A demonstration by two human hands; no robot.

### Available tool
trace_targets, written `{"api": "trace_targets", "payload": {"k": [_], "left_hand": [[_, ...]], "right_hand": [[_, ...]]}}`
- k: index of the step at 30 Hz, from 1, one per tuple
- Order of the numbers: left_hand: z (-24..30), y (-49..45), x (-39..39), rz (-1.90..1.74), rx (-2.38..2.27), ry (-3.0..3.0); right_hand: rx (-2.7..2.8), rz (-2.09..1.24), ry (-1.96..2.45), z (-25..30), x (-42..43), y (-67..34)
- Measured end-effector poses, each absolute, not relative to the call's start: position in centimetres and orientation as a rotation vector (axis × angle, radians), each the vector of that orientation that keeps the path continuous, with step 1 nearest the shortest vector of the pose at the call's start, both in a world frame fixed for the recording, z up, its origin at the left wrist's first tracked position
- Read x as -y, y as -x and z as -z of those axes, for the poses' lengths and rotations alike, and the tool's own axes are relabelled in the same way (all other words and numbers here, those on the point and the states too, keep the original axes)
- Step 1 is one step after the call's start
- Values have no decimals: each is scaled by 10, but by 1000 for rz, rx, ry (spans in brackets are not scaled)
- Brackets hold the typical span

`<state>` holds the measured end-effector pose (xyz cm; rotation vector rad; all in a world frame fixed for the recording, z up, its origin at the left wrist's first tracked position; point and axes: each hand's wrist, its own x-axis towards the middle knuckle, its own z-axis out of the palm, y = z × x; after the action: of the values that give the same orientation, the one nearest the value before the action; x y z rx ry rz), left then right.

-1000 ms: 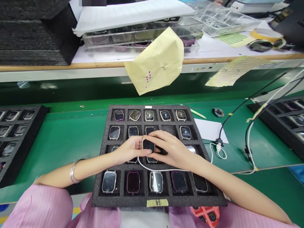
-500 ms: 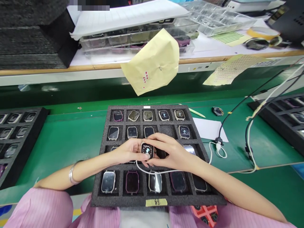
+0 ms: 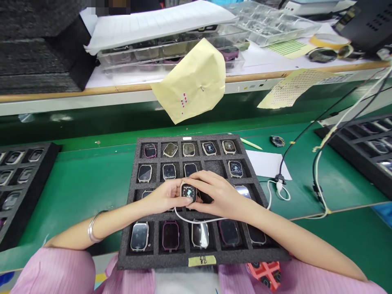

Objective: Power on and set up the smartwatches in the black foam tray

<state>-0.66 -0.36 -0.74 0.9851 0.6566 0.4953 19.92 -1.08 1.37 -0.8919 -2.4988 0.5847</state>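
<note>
You hold a watch [image 3: 188, 192], a rounded rectangle with a pale frame and a lit dark face, above the middle of the tray in front of you. Your left hand [image 3: 167, 196] has its grip pinched on the watch's left side, thumb on the lower part of the face; your right hand [image 3: 220, 197] has its grip closed round the far and right edges. A smooth white cable [image 3: 199, 222] curves from below your left hand and passes under your right forearm; whether its end touches the watch, you cannot tell. A polished metal bangle [image 3: 92, 228] circles your left wrist, and your pink sleeves [image 3: 52, 271] are ribbed.

The tray [image 3: 159, 261] is grainy black foam, cut into squarish compartments, with a yellow label [image 3: 202, 261] on its near rim. More foam trays with watches lie on the smooth green desk [image 3: 92, 175]: a left tray [image 3: 43, 185] and a right tray [image 3: 346, 158]. On the wood-edged shelf beyond, clear plastic boxes [image 3: 147, 54] lie under white paper sheets [image 3: 165, 23].

In your tray, five watches fill the far row, four show in the second, and five lie in the near row. Three have purple frames. Your hands partly hide the third row, so its count is uncertain.
</note>
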Motion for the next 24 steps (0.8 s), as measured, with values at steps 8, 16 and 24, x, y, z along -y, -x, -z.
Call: {"api": "trace_targets", "payload": {"k": [8,16,24], "left_hand": [[5,7,3,-447,-686,-1040],[4,7,10,-481,-605,-1091],[-4,27,9,-413,-658,-847]], "right_hand": [[2465,-401,960,-11,18,-194],[2232,-580,958,-24,8,-210],[2559,-333,1307,-27,-18,-260]]}}
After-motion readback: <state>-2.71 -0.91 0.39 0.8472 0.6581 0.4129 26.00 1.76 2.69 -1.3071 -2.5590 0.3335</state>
